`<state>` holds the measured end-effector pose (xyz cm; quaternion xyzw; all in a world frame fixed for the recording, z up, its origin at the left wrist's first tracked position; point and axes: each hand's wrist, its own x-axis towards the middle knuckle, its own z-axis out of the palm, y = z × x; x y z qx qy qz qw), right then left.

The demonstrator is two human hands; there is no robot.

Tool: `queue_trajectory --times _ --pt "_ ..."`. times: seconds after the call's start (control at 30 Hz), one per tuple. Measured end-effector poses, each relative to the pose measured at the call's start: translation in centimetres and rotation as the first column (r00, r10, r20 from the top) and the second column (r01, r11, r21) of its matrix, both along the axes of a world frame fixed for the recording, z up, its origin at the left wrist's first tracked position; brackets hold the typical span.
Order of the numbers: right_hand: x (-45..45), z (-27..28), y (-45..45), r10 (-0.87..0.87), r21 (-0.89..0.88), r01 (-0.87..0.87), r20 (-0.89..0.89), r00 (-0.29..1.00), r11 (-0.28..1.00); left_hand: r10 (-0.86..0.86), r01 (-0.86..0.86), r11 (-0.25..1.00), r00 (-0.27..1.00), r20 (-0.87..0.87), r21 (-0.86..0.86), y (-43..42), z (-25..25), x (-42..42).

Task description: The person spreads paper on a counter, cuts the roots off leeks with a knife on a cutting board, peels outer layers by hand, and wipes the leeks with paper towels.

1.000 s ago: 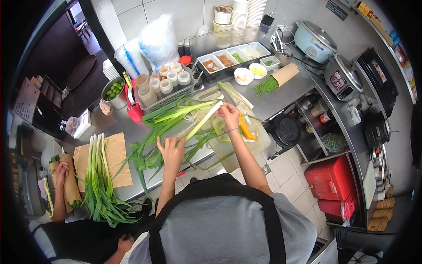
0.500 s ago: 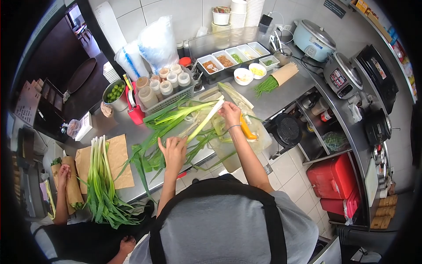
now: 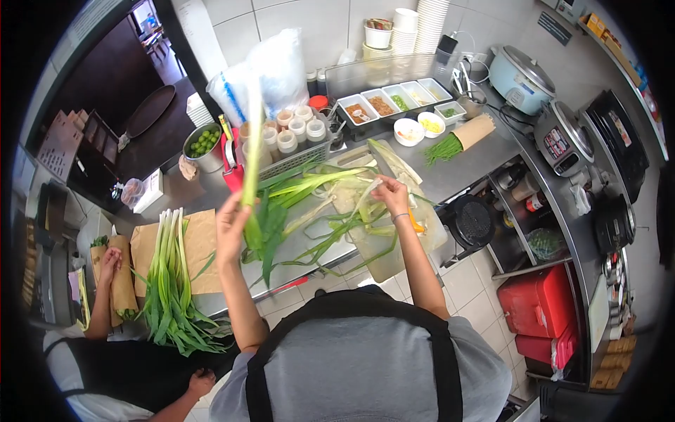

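A leek (image 3: 252, 158) stands nearly upright in my left hand (image 3: 232, 228), its white end up and its green leaves hanging below. My left fingers are wrapped round it. My right hand (image 3: 390, 197) pinches a limp, pale leek leaf (image 3: 365, 204) over the cutting board (image 3: 383, 261). More leeks (image 3: 309, 188) and loose green leaves lie on the counter between my hands. A yellow-orange object (image 3: 418, 224), partly hidden by my right forearm, rests on the board. To the left, a bundle of leeks (image 3: 166, 260) lies on brown paper (image 3: 204, 243).
Behind the leeks stands a basket of squeeze bottles (image 3: 287, 143). Farther back are topping trays (image 3: 383, 105) and small white bowls (image 3: 408, 132). Paper-wrapped green stalks (image 3: 467, 135) lie at the right. A co-worker's hand (image 3: 110, 264) rests by wrapped bundles at the left.
My left hand has moved left and raised a leek upright from the counter. My right hand has come down nearer the board and now pinches a limp leaf. The head view has shifted slightly.
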<state>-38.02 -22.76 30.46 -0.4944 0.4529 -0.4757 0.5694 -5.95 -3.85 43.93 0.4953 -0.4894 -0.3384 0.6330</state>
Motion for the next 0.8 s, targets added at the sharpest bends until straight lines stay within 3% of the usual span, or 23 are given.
queue_trajectory --times 0.1,0.17,0.23,0.33,0.43,0.47,0.57,0.63,0.7,0.8 --pt "-0.5 -3.1 -0.9 -0.093 -0.221 0.038 -0.247 0.965 0.975 -0.016 -0.019 0.976 0.987 -0.159 -0.219 2.4 5.2 1.6" --pt "-0.8 -3.5 -1.0 -0.04 -0.14 0.003 -0.257 0.966 0.99 0.006 -0.061 0.943 0.986 -0.166 -0.328 5.0 8.5 3.2" --pt "-1.0 -4.2 -1.5 -0.043 -0.171 -0.01 -0.306 0.951 0.985 0.114 -0.157 0.916 0.984 -0.136 -0.37 8.1 11.5 4.6" --pt "-1.6 -5.1 -1.9 0.003 -0.097 -0.027 -0.236 0.972 0.995 0.37 -0.37 0.862 0.926 -0.068 -0.348 12.9 14.6 5.9" --pt "-1.3 -4.1 -1.3 0.005 -0.072 -0.016 -0.149 0.989 0.997 0.582 -0.559 0.81 0.803 0.127 -0.18 16.7 14.7 7.6" --pt "-1.3 -3.4 -1.1 0.0 -0.057 -0.008 -0.139 0.99 0.998 0.61 -0.593 0.791 0.747 0.264 -0.151 17.2 14.5 8.2" --pt "-1.1 -2.8 -1.1 -0.048 -0.074 0.04 -0.109 0.993 0.996 0.491 -0.689 0.713 0.356 0.795 -0.132 17.9 10.4 13.7" --pt "-1.0 -1.9 -0.9 -0.043 -0.064 0.036 -0.102 0.994 0.997 0.39 -0.747 0.636 0.094 0.916 -0.194 17.7 4.9 18.9" --pt "-1.2 -1.5 -1.0 -0.026 -0.057 0.02 -0.101 0.995 0.998 0.156 -0.909 0.416 0.05 0.986 -0.019 16.0 2.7 20.1" --pt "-1.4 -1.3 -1.1 -0.023 -0.038 0.02 -0.089 0.996 0.999 0.049 -0.916 0.4 -0.018 0.999 -0.036 15.1 -3.2 24.6"
